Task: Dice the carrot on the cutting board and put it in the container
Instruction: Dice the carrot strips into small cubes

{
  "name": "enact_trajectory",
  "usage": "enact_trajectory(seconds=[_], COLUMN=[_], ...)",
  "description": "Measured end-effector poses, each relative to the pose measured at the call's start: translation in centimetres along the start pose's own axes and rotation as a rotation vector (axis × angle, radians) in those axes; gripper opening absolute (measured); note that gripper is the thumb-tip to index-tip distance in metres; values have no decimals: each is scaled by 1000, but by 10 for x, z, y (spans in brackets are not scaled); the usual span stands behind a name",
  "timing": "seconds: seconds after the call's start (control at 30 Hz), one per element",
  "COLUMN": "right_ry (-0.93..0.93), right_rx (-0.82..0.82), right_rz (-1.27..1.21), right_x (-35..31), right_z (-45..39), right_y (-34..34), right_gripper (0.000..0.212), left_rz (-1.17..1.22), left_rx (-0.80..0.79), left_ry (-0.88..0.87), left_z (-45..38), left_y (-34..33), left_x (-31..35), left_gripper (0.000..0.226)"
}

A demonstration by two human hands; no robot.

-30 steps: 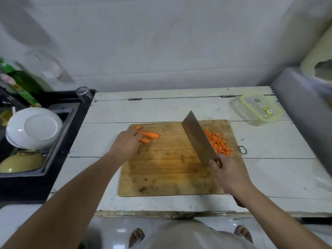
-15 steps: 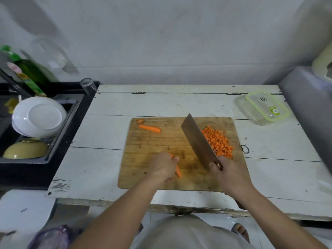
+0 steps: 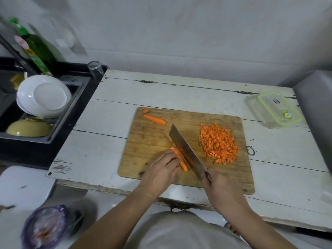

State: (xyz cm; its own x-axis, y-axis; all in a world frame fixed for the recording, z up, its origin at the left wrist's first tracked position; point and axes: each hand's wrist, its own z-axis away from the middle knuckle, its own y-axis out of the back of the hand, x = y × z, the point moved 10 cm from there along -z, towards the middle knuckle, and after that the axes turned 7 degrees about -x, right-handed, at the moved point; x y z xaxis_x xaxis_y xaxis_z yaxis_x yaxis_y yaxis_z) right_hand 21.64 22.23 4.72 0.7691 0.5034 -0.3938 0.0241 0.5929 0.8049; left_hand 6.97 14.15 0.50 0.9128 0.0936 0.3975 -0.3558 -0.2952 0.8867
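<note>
Two hands are at work: your left hand (image 3: 161, 169) has just brought a carrot piece (image 3: 179, 159) near and pins it; your right hand (image 3: 218, 186) grips the knife (image 3: 186, 151) against it. Farther right lie dice (image 3: 218, 142); one strip (image 3: 154, 119) waits far left; container (image 3: 276, 110) unfilled.

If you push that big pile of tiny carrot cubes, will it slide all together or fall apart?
The diced carrot pile is many loose cubes, so it would probably spread and scatter, not slide as one. A few already sit apart at its edge. The cubes look flat-sided, so they likely tumble briefly rather than roll off the cutting board.
</note>
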Motion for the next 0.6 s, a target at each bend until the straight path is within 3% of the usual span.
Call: enact_trajectory(seconds=[0.6], right_ry=[25], right_rx=[-44], right_rz=[4], right_x=[-7], right_z=[13], right_y=[-2], right_gripper=[25], left_rz=[-33], left_rx=[40], left_ry=[15], left_z=[0], left_y=[4], left_x=[5], left_gripper=[21])
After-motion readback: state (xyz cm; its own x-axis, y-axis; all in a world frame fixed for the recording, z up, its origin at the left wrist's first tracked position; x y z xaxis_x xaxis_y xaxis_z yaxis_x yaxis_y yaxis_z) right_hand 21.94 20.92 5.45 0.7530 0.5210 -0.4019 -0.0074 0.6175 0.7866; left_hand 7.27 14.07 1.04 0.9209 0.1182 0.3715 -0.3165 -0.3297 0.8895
